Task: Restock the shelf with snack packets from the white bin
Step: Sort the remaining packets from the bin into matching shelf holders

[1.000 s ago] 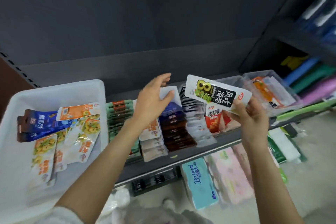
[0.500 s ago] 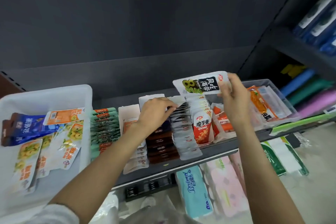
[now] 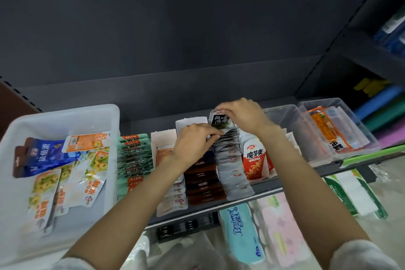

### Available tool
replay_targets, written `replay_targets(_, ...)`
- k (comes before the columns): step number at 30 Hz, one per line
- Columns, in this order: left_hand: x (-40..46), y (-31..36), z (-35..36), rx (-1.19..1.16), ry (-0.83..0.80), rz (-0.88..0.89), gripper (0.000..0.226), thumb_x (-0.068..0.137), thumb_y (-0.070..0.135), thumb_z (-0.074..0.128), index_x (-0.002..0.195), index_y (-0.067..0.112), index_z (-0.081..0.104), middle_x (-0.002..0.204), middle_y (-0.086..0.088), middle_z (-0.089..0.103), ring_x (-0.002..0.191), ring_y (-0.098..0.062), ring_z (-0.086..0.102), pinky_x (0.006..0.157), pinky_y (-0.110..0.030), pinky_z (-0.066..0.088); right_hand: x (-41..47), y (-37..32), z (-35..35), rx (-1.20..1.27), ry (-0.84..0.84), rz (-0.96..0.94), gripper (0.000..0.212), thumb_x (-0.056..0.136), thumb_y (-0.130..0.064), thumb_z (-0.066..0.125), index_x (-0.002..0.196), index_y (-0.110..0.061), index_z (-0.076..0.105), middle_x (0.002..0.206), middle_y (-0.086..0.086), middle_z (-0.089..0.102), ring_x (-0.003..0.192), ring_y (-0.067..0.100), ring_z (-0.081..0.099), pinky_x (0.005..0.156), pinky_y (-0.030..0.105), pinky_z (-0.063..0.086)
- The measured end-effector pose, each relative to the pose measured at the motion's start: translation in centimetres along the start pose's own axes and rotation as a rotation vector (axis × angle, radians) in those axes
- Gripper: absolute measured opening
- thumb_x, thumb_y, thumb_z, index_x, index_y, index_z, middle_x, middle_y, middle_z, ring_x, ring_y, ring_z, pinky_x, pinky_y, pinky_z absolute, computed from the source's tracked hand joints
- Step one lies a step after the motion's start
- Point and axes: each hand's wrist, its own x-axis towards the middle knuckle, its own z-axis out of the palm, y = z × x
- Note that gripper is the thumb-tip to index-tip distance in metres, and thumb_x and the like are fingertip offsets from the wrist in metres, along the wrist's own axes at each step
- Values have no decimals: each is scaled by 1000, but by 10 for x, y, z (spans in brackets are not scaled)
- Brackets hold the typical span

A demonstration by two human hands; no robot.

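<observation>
My right hand (image 3: 242, 115) grips a white and black seaweed snack packet (image 3: 221, 120) by its top edge and holds it upright at the back of a row of grey-white packets (image 3: 232, 164) on the dark shelf (image 3: 274, 188). My left hand (image 3: 194, 143) lies just to the left, its fingertips curled on the tops of the rearmost packets of that row. The white bin (image 3: 65, 116) stands at the left end of the shelf and holds several orange, yellow and blue snack packets (image 3: 85, 166).
Rows of green packets (image 3: 134, 160), brown packets (image 3: 203, 184) and a red-orange packet (image 3: 255, 161) fill the shelf. Two clear tubs (image 3: 306, 138) sit at the right. Tissue packs (image 3: 243, 234) lie on the lower level.
My right hand has lowered the seaweed packet from above the shelf and turned it upright at the back of the grey-white row. My left hand shifted right onto that row.
</observation>
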Motion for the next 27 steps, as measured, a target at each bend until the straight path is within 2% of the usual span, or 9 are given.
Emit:
replay_targets(5,3,0,0,6,11,-2,19,88,22,63,105,26,72,105,5,71,93,-16,67,77,-37,54,-3,1,11,-3,-107,33,31,100,-27,41,122,-36,60,120,1,66,108,27,60,88,42,48)
replay_targets(7,4,2,-2,33,7,-6,22,90,23,60,110,26,70,109,3,70,95,-18,66,80,-36,53,-8,2,16,26,-77,32,33,100,-24,41,127,-31,57,124,3,63,112,27,59,91,42,47)
replay_targets(10,2,9,-13,37,31,-27,28,93,26,56,119,23,64,117,1,66,103,-18,62,86,-32,49,-23,-3,10,119,175,10,33,99,-16,43,130,-18,56,125,6,62,115,24,57,94,35,44)
replay_targets(13,-11,12,-33,-15,204,-92,25,91,28,57,115,26,62,107,7,66,96,-11,62,77,-29,50,-44,-23,-3,275,494,-2,29,98,-15,47,124,-14,60,113,4,68,102,17,62,85,22,45)
replay_targets(15,-27,10,-50,-87,373,-158,18,88,30,57,106,26,58,95,14,62,86,-3,59,71,-29,51,-56,-47,-7,398,595,-8,28,98,-20,47,121,-15,61,107,0,69,93,8,64,80,13,47)
replay_targets(17,-51,3,-70,-158,517,-217,14,87,30,54,98,23,56,87,13,60,81,-2,57,70,-25,48,-64,-78,-6,494,629,-38,28,98,-23,45,120,-16,61,99,-3,71,84,5,65,75,11,48)
replay_targets(21,-118,-33,-109,-122,653,-293,8,87,24,53,93,21,57,84,8,60,79,-3,54,74,-17,42,-64,-150,16,592,474,-181,30,96,-26,42,117,-21,62,89,-9,71,74,6,65,65,28,52)
replay_targets(24,-173,-88,-130,-69,570,-437,11,86,25,55,95,23,61,93,5,65,85,-13,60,79,-32,49,-55,-206,45,581,267,-287,29,93,-28,40,111,-24,63,95,-8,71,77,12,67,62,35,54)
replay_targets(27,-217,-147,-141,37,452,-731,27,83,19,64,110,13,63,107,-6,66,95,-27,62,80,-38,49,-40,-257,74,502,35,-341,29,94,-23,42,116,-24,61,110,-3,67,89,21,65,69,40,54)
